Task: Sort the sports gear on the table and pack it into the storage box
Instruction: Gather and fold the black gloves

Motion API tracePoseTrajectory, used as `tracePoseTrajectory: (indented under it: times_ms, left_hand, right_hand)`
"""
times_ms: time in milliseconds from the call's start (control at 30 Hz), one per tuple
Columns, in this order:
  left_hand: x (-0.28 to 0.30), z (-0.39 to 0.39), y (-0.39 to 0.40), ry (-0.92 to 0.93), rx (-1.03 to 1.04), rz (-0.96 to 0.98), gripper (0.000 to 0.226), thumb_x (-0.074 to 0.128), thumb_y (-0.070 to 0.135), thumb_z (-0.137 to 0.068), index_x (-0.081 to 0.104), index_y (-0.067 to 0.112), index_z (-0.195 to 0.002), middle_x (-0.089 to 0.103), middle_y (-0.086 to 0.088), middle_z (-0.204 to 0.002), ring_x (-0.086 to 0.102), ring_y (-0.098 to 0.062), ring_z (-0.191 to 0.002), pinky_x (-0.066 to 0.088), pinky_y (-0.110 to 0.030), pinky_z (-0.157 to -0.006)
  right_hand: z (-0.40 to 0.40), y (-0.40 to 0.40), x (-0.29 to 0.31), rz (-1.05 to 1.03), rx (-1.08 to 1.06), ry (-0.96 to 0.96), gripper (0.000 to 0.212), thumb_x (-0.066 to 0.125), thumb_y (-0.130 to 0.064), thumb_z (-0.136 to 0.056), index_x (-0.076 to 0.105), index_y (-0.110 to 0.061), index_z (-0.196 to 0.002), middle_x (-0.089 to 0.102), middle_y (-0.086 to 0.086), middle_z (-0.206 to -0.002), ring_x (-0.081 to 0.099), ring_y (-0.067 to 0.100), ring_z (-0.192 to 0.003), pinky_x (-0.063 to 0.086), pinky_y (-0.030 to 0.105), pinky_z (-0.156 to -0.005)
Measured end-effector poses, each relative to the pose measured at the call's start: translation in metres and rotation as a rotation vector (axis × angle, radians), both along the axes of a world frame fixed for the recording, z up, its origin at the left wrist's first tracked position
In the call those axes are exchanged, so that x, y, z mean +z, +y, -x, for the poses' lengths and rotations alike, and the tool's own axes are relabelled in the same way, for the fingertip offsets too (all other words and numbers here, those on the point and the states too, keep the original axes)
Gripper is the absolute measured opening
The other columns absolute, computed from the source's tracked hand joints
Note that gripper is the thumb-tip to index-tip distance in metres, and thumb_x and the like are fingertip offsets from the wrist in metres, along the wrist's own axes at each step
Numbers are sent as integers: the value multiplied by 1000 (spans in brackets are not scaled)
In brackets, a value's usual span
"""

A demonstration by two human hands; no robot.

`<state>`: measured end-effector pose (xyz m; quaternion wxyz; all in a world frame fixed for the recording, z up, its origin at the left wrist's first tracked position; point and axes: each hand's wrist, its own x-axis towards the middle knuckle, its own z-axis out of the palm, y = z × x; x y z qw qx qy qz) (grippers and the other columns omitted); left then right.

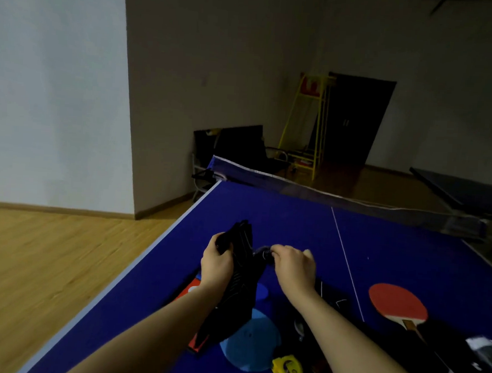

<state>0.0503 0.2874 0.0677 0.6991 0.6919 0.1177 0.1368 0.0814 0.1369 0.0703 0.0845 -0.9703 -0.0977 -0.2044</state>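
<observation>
Head view only: I see my left hand (215, 261) clenched round a black cover (234, 286), holding it upright above the blue worktop (280, 217). My right hand (293, 265) sits just right of the cover, its grip pinching a small dark part at the cover's edge. Below the cover lies a blue paddle (251, 342), and a yellow object (288, 372) lies beside that paddle. Well right of the cover, a red paddle (396, 302) rests flat. Beyond the cover, the net (339, 196) crosses the worktop. I cannot see the storage box.
</observation>
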Motion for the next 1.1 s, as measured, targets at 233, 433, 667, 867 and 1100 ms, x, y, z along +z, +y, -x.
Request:
tracePoseTrajectory:
  times_ms: [233,433,667,867,1100]
  left_hand:
    - [5,-1,9,17,105,66,27,41,12,-100,51,13,-125,59,-3,-97,59,-16,-81,45,-26,-64]
    - [14,-4,10,17,174,120,29,42,15,-100,50,16,-128,60,-6,-104,60,-22,-93,46,-33,-76]
    - [26,-10,12,6,186,166,30,43,15,-99,50,17,-128,59,-7,-111,58,-21,-99,47,-36,-85]
    - [34,-13,18,-39,196,191,31,41,9,-99,48,19,-128,58,-5,-108,58,-24,-101,48,-45,-95]
    - [35,-16,16,-68,197,205,30,42,11,-99,49,17,-127,58,-5,-106,58,-21,-98,48,-38,-88]
  right_hand:
    - [8,-5,10,-61,-78,-90,27,40,-24,-101,62,-22,-118,69,-3,-99,58,16,-86,28,26,-92]
    - [7,6,10,-549,11,20,34,47,-20,-99,55,-16,-131,67,6,-116,63,20,-100,45,19,-69]
    - [-10,16,18,-818,25,99,46,40,-20,-101,32,-22,-146,56,14,-133,36,-2,-63,34,9,-50]
    - [-16,5,30,-860,-17,90,50,39,-20,-101,25,-23,-149,50,15,-139,40,-2,-63,36,9,-40]
    - [-12,-6,34,-883,-69,110,51,36,-18,-102,21,-25,-150,35,10,-150,50,29,-124,48,30,-74]
